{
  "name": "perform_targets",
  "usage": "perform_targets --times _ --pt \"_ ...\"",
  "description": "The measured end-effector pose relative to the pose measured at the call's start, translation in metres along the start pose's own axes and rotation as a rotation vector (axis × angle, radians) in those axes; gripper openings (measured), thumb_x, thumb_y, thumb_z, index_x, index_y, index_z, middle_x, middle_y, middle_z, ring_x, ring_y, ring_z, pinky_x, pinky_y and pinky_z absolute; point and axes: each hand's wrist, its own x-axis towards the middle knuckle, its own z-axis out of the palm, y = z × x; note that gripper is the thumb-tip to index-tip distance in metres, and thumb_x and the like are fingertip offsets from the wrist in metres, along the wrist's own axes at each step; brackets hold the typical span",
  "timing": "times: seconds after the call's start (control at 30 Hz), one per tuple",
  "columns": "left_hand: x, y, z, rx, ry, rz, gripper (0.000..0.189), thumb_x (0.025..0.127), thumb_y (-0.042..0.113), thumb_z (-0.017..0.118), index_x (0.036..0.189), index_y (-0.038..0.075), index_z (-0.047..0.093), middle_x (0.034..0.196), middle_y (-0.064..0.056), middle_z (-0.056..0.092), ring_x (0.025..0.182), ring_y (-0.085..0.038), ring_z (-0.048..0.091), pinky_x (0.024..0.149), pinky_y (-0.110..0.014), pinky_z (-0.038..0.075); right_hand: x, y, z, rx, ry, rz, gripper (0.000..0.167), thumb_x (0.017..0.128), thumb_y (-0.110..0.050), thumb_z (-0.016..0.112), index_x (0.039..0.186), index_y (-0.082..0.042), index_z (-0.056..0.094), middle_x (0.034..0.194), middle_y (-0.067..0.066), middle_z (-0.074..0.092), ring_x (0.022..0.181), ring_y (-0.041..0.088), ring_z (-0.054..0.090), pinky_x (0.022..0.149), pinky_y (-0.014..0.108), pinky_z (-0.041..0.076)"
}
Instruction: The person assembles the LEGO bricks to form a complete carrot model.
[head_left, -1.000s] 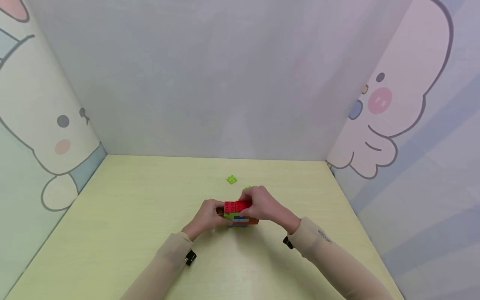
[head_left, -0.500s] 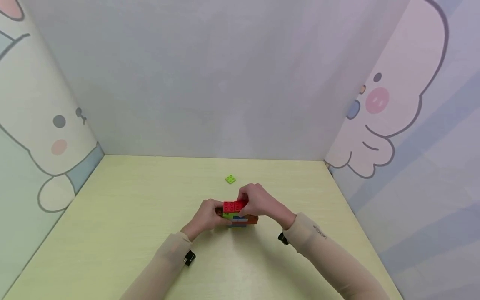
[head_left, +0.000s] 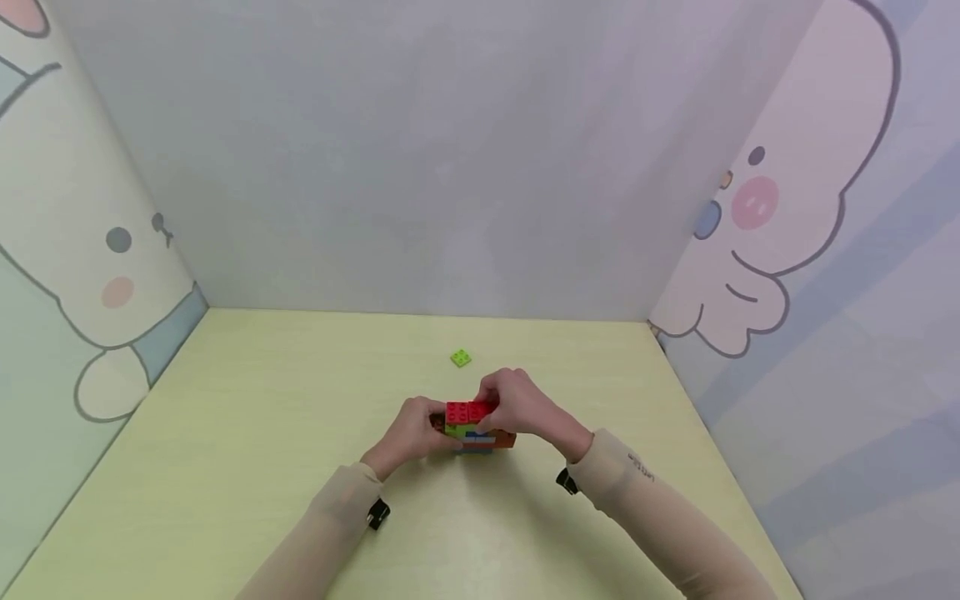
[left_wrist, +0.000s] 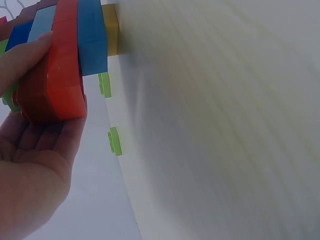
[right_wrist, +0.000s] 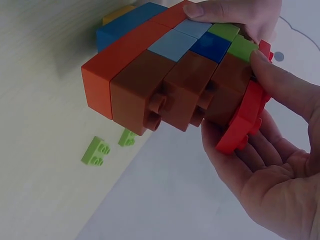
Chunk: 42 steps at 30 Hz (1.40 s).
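In the head view, a stepped build of toy building bricks (head_left: 480, 439) stands in the middle of the table. Blue, orange, brown, light blue, dark blue and green courses show, with red bricks (head_left: 457, 412) on top. My left hand (head_left: 407, 429) grips the build's left end, its thumb along the near side in the left wrist view. With thumb and fingers, my right hand (head_left: 521, 406) pinches a red brick (right_wrist: 242, 120) at the top right, close above the brown bricks (right_wrist: 137, 92). At the bottom, a yellow brick (left_wrist: 111, 30) peeks out in the left wrist view.
A light green four-stud plate (head_left: 461, 357) lies on the table (head_left: 300, 383) behind the build. In the right wrist view, a second green plate (right_wrist: 128, 137) lies near the first. Walls with cartoon animals enclose the back and both sides.
The second green plate, partly visible a second ago in the head view, is now hidden behind my right hand. That hand has shifted only slightly on the red brick; the left keeps its grip.
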Motion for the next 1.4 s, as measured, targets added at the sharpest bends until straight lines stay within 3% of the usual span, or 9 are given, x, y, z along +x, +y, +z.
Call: perform_targets --times 0.6,0.8,1.03,1.4 --pt "0.000 0.001 -0.003 0.011 0.007 0.018 0.031 0.070 0.018 0.087 0.097 0.012 0.074 0.088 0.006 0.069 0.081 -0.011 0.062 0.075 -0.032 0.051 0.002 0.000 0.001 -0.023 0.006 0.000 0.027 0.066 -0.020 0.089 0.077 -0.017 0.065 0.072 -0.013 0.063 0.071 0.011 0.055 0.062 0.028 0.047" --pt "0.000 0.000 -0.002 0.016 -0.002 -0.003 0.032 0.070 0.019 0.087 0.098 0.013 0.074 0.087 0.008 0.069 0.081 -0.010 0.061 0.075 -0.030 0.050 0.002 0.012 0.000 0.062 -0.048 -0.051 0.024 0.071 -0.024 0.086 0.088 -0.017 0.070 0.078 -0.013 0.064 0.073 0.010 0.058 0.064 0.027 0.049" --pt "0.002 0.000 -0.001 0.040 -0.005 -0.001 0.033 0.069 0.018 0.087 0.099 0.012 0.074 0.089 0.008 0.069 0.082 -0.010 0.061 0.076 -0.031 0.050 -0.002 0.027 0.003 0.232 -0.116 -0.082 0.023 0.084 -0.027 0.075 0.105 -0.017 0.074 0.088 -0.011 0.068 0.078 0.013 0.059 0.065 0.031 0.051" --pt "0.003 0.002 -0.001 0.034 -0.013 -0.012 0.034 0.070 0.018 0.087 0.101 0.012 0.074 0.089 0.008 0.069 0.083 -0.010 0.061 0.077 -0.032 0.050 -0.005 0.026 0.006 0.105 -0.065 -0.115 0.022 0.083 -0.029 0.076 0.104 -0.021 0.074 0.087 -0.015 0.066 0.076 0.010 0.057 0.063 0.028 0.050"
